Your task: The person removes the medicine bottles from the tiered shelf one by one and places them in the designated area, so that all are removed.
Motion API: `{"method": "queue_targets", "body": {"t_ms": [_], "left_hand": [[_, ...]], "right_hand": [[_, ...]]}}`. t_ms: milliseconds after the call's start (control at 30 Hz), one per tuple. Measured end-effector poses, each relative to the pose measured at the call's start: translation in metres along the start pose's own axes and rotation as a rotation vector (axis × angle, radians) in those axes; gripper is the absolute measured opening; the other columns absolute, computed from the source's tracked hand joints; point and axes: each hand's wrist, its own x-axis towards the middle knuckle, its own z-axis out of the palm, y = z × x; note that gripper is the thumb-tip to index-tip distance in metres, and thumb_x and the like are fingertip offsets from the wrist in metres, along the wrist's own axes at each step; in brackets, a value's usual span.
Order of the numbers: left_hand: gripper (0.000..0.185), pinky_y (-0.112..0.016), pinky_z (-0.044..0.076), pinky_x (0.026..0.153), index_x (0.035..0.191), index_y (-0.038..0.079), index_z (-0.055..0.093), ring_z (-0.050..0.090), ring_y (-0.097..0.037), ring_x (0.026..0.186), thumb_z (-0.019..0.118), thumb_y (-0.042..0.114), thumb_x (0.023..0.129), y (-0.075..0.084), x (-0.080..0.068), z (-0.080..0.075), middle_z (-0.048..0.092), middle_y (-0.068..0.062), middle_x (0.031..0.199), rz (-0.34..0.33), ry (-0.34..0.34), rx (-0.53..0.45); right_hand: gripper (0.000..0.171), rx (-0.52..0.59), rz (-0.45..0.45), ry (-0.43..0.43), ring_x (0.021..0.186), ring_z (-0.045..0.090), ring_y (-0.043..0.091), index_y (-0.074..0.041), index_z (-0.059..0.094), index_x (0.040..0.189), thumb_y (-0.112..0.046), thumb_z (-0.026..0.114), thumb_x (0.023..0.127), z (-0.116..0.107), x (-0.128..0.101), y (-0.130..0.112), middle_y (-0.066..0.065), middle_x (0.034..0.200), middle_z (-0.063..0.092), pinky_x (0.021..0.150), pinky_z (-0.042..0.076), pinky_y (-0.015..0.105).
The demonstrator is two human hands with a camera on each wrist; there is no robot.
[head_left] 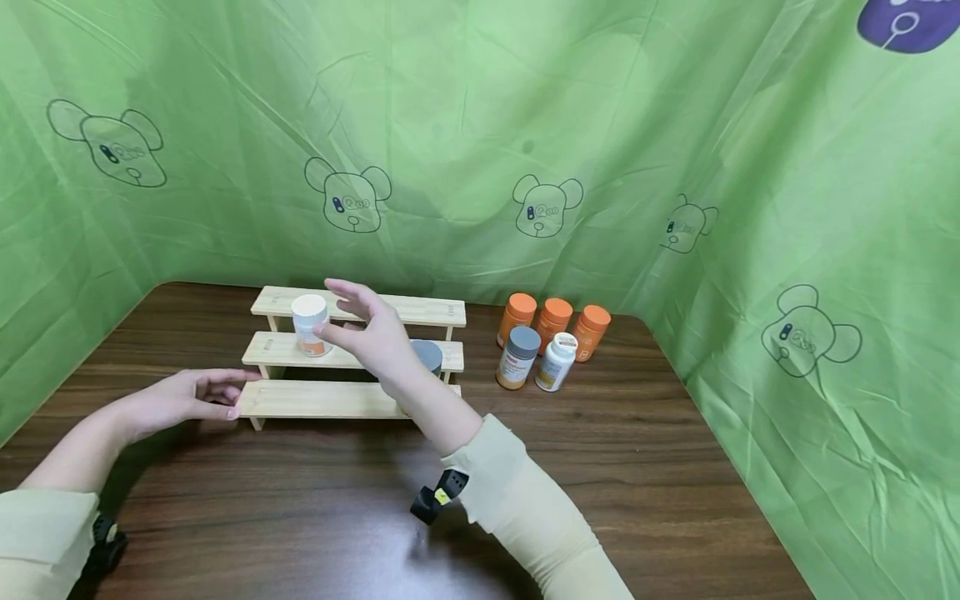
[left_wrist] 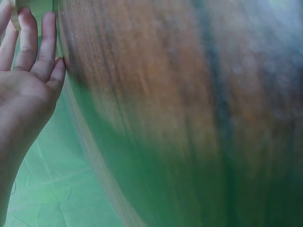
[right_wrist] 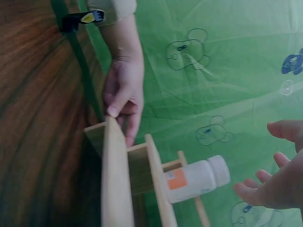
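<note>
A three-step wooden shelf (head_left: 330, 400) stands on the table. My left hand (head_left: 176, 404) grips the left end of its lowest step, thumb in front and fingers behind, as the right wrist view shows. A white bottle (head_left: 310, 325) with a white lid and an orange-and-white label stands upright on the middle step. Beside that bottle is my right hand (head_left: 382, 337), thumb and fingers spread, holding nothing. The right wrist view shows a gap between these fingers and the bottle's lid (right_wrist: 219, 170). A grey-lidded container (head_left: 427, 355) sits at the shelf's right, mostly hidden by my right forearm.
Right of the shelf stand several orange bottles (head_left: 555, 321), a grey-lidded bottle (head_left: 517, 358) and a white bottle (head_left: 557, 362). Green cloth (head_left: 465, 125) hangs behind and beside the brown wooden table (head_left: 300, 517).
</note>
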Motion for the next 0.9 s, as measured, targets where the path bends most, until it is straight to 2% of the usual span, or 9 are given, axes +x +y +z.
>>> {"method": "queue_targets", "body": {"t_ms": [200,533,733,900], "left_hand": [[0.06,-0.022,0.047,0.077,0.141,0.002,0.039,0.061,-0.007,0.094,0.065,0.017,0.089,0.0,0.0,0.001,0.064,-0.009,0.107,0.003,0.001,-0.004],[0.06,-0.022,0.047,0.078,0.141,0.003,0.04,0.061,-0.007,0.094,0.065,0.018,0.089,-0.001,0.001,0.003,0.064,-0.009,0.107,0.01,0.002,0.012],[0.06,-0.022,0.047,0.078,0.141,0.003,0.039,0.06,-0.007,0.094,0.065,0.018,0.089,-0.001,0.001,0.002,0.063,-0.009,0.107,0.009,-0.004,0.004],[0.059,-0.021,0.046,0.077,0.141,0.003,0.039,0.061,-0.007,0.094,0.064,0.018,0.089,0.001,-0.001,0.0,0.064,-0.009,0.107,0.002,-0.006,0.0]], "right_hand": [[0.057,0.034,-0.004,0.051,0.121,0.051,0.021,-0.017,0.058,0.128,-0.001,0.075,0.076,0.015,0.006,0.019,0.001,0.13,0.056,0.102,0.038,0.04],[0.056,0.062,0.052,0.156,0.118,0.05,0.013,-0.022,0.059,0.126,-0.004,0.076,0.075,0.031,0.018,0.042,-0.009,0.125,0.058,0.103,0.037,0.034],[0.053,0.042,0.014,0.216,0.105,0.054,0.012,-0.021,0.06,0.125,-0.005,0.075,0.077,0.037,0.028,0.055,-0.006,0.112,0.061,0.093,0.043,0.029],[0.051,0.029,-0.034,0.254,0.103,0.053,0.008,-0.021,0.061,0.124,-0.007,0.075,0.078,0.041,0.036,0.061,-0.008,0.112,0.061,0.092,0.043,0.029]]}}
